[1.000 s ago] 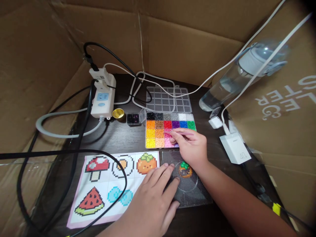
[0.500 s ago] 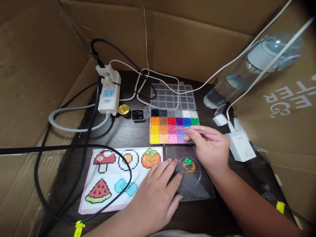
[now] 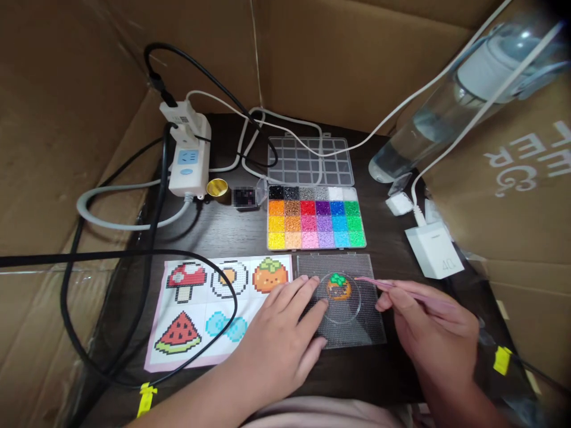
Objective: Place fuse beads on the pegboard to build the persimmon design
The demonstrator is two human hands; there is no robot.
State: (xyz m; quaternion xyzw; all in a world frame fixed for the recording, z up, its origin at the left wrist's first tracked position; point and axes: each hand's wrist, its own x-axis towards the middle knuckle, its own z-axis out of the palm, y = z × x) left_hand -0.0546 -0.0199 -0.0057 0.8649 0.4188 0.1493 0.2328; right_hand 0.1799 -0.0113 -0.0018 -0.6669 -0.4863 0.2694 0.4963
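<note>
Pink tweezers (image 3: 401, 289) are pinched in my right hand (image 3: 437, 333), their tips just right of a small orange bead fruit with green leaves (image 3: 339, 289). Whether the tips hold a bead is too small to tell. The bead fruit, with a gap in its middle, sits on a clear pegboard (image 3: 372, 327) inside a round outline. My left hand (image 3: 285, 324) lies flat with fingers stretched, across the pegboard's left edge and the pattern sheet (image 3: 178, 318). A sectioned bead box (image 3: 316, 217) with many colours stands open behind the pegboard.
A power strip (image 3: 190, 160) with black and white cables stands at the back left. Near it are a gold cup (image 3: 217, 189) and a small dark bead tray (image 3: 245, 197). A water bottle (image 3: 428, 119) leans at right above a white charger (image 3: 433, 251). Cardboard walls surround the table.
My right hand has moved with the tweezers from above the bead box down and right to the pegboard. My left hand stays in place. The whole view has shifted slightly.
</note>
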